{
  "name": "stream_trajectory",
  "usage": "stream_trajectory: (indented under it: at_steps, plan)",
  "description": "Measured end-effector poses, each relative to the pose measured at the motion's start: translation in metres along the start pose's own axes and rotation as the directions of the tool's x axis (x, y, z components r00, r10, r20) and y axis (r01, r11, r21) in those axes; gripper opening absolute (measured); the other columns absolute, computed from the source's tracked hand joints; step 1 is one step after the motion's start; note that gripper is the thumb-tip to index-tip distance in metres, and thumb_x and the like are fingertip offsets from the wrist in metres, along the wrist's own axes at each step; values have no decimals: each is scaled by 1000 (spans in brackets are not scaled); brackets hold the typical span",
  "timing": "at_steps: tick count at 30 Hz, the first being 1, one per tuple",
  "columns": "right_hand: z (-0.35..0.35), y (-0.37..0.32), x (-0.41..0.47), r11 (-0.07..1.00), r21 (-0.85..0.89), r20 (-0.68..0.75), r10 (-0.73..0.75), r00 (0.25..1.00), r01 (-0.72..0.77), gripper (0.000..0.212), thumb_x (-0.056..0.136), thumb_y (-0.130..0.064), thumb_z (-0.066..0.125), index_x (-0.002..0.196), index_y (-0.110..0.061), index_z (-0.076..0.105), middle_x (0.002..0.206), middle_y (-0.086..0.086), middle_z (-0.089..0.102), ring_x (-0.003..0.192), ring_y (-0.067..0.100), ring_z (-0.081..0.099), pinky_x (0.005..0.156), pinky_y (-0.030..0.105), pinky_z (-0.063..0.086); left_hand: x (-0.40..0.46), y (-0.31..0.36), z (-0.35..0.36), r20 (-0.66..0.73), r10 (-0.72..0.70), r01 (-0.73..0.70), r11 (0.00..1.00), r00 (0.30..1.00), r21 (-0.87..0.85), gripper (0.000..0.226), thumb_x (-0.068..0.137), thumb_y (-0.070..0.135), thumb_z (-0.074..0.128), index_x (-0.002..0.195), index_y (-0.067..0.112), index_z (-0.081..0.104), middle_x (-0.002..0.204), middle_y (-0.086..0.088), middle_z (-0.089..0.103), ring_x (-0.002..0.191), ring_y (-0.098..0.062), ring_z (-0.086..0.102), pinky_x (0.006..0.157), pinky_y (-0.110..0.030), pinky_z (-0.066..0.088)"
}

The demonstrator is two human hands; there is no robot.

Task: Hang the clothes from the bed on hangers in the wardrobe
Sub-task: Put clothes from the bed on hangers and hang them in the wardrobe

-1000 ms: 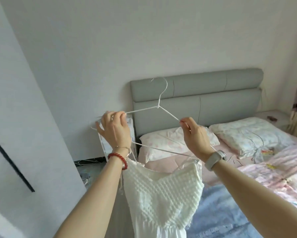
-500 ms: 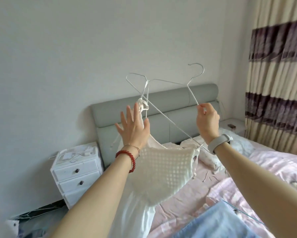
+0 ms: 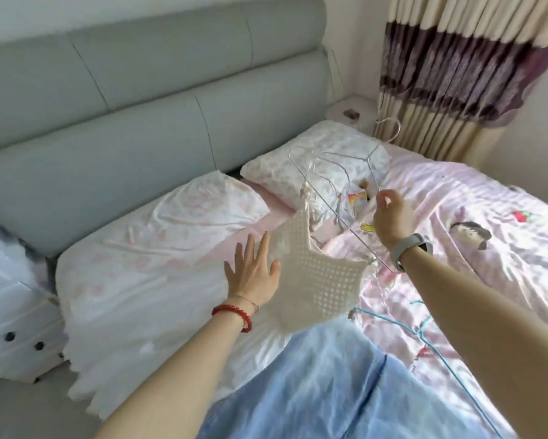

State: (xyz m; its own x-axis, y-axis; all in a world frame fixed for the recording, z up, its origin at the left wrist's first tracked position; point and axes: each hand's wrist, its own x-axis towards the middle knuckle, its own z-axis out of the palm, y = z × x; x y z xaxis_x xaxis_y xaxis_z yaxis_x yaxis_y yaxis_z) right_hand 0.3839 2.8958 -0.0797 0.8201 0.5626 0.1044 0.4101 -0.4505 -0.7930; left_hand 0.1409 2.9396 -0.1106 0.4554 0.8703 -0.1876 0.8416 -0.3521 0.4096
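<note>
Left hand (image 3: 253,271) open-fingered, outstretched; right hand (image 3: 390,217) raised, grip pinched.

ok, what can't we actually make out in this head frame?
- Wardrobe: out of the head view, so the hanging spot is unknown.
- White dress: its lower part is hidden behind the blue garment.
- White wire hanger: thin and blurred; whether both straps sit on it is unclear.
- Right hand: it grips the hanger, with the fingertips hidden behind the hand.
- Left hand: contact with the dress is uncertain.
</note>
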Motion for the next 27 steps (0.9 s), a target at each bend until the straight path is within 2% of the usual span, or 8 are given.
stream_trajectory:
  at_steps: [5,8,9,11,13,16,20,27]
  plan:
    - [57,124,41,980,-168,180,137,974,-107,49,85,2,36,130,-10,48,103,26,64,94,38,62,81,42,51,37,-37,123,276,-79,60,995,958,77,54,98,44,20,145,39,-8,155,7,-17,142,-22,-14,113,-52,-5]
    - [82,193,48,968,-99,209,246,946,-230,37,90,5,38,125,-3,48,95,17,64,66,5,67,58,18,50,52,-59,182,346,-99,47,986,933,157,52,96,51,16,144,44,-6,155,6,-14,143,-23,-12,112,-54,-2]
    - [89,213,49,965,-89,186,261,947,-248,34,89,5,39,120,-1,50,94,18,63,69,3,67,58,17,47,58,-64,197,352,-101,42,984,931,171,52,96,53,15,143,46,-5,156,5,-14,143,-23,-11,112,-55,-1]
    - [99,246,52,959,-147,102,259,960,-243,31,87,5,41,113,2,58,96,19,64,91,24,64,66,23,39,68,-71,220,360,-109,48,983,927,175,51,95,54,13,142,48,-8,155,6,-14,143,-24,-12,111,-56,-1]
    - [106,269,55,961,-186,83,225,971,-207,32,84,7,41,108,3,62,100,18,62,95,29,57,67,21,34,76,-76,233,372,-114,54,984,921,168,52,95,55,11,142,47,-9,155,6,-17,142,-26,-14,110,-58,-2]
    - [112,283,52,940,-282,109,229,967,-191,32,87,0,42,112,-1,60,115,25,54,112,36,47,82,32,37,83,-81,240,375,-112,50,984,920,172,52,93,56,7,141,48,-9,154,7,-18,142,-26,-16,111,-58,-4]
    - [113,271,37,913,-380,141,216,966,-149,35,90,-12,41,123,-10,52,135,18,42,129,33,28,101,42,30,84,-81,230,389,-98,23,981,916,193,52,93,56,8,143,47,-5,155,7,-14,143,-25,-11,112,-57,-1]
    - [109,197,-19,863,-436,338,-106,935,255,43,93,-20,42,136,-12,41,144,15,36,135,34,25,110,49,20,69,-77,158,165,-6,-38,965,986,261,50,98,39,27,146,31,17,156,2,10,143,-18,2,115,-46,5]
